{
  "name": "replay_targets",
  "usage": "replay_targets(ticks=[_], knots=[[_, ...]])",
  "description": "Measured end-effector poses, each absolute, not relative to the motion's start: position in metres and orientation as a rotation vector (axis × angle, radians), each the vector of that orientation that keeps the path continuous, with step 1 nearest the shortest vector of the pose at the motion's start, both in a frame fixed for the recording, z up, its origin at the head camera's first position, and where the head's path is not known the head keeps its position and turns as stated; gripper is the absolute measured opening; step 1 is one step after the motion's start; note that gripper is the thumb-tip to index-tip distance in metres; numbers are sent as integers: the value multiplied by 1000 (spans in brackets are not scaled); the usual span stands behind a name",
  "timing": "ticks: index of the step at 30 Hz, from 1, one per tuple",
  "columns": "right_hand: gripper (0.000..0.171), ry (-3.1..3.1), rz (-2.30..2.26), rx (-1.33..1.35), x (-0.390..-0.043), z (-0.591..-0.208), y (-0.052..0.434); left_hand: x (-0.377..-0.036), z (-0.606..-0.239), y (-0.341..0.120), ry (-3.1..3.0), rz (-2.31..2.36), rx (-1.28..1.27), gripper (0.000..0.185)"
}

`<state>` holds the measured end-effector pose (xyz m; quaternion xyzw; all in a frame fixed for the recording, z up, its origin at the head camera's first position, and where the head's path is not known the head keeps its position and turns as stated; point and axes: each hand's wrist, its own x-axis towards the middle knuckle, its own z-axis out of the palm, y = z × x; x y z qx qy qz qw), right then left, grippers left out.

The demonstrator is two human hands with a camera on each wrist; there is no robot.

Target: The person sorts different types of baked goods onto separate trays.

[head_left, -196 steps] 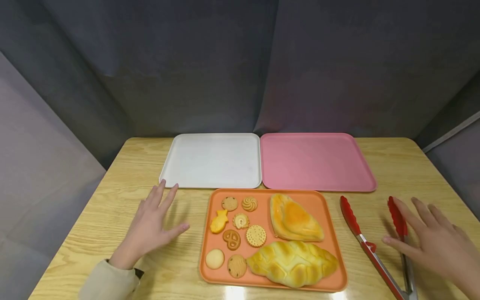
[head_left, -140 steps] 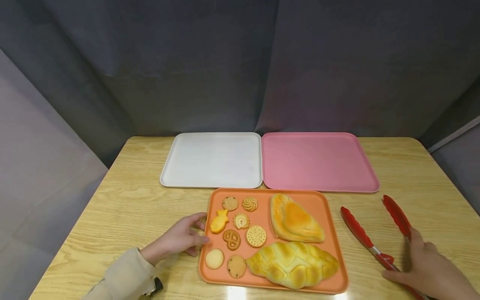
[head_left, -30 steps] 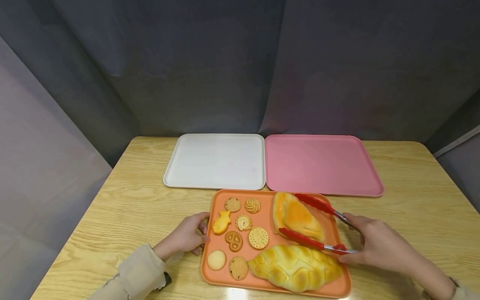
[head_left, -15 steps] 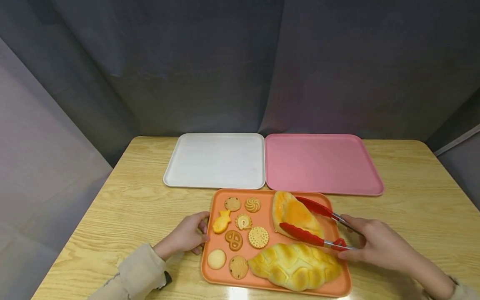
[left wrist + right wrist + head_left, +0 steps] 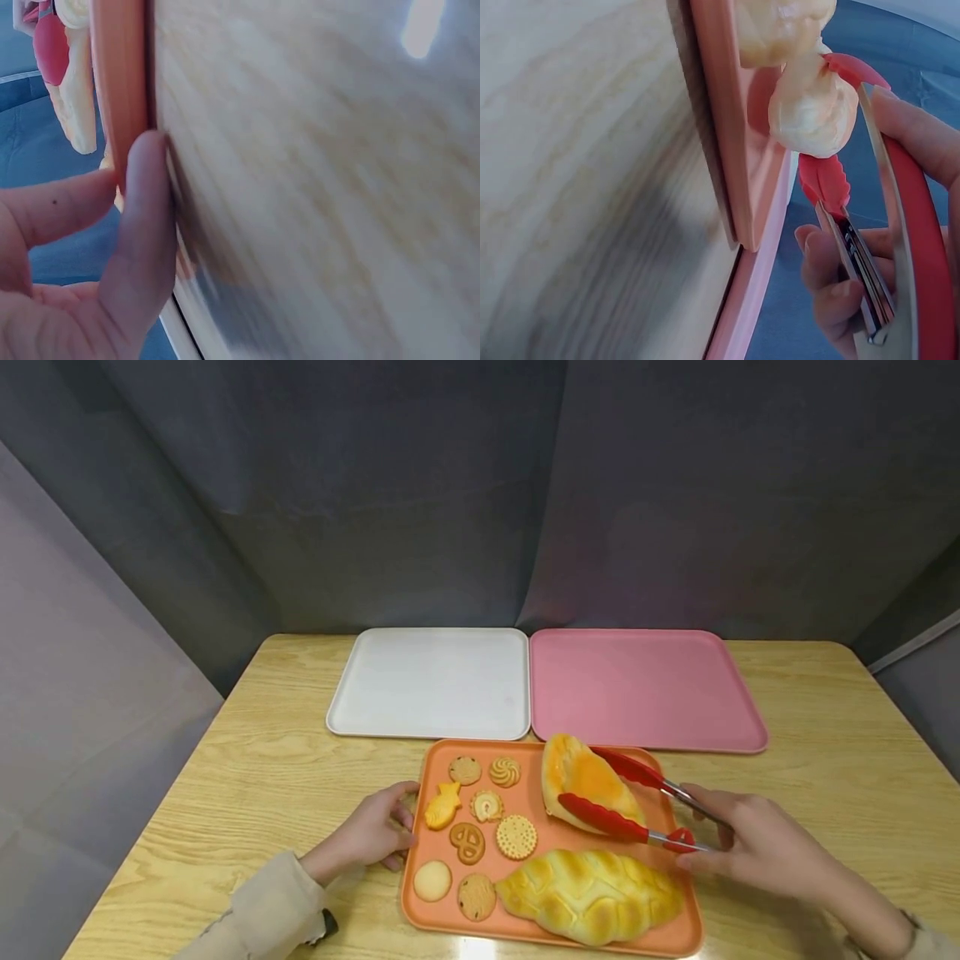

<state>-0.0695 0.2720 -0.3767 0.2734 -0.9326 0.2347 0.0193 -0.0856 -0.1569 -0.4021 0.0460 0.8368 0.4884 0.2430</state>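
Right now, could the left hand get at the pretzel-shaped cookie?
Likely yes: the pretzel-shaped cookie lies uncovered on the orange tray, near the left hand, which grips the tray's edge and would probably have to let go first.

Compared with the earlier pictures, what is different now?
The right hand took hold of the tongs and moved them left; they now grip the folded bread, which looks slightly raised from the orange tray. The left hand moved right and now holds this tray's left edge. The braided bread, cookies, white tray and pink tray stayed in place.
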Motion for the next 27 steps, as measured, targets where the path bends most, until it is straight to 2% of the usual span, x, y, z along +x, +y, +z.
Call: replay_targets(ticks=[27], knots=[[67, -2732, 751, 989, -116, -355, 248, -83, -404, -158, 2269, 1397, 135, 66]])
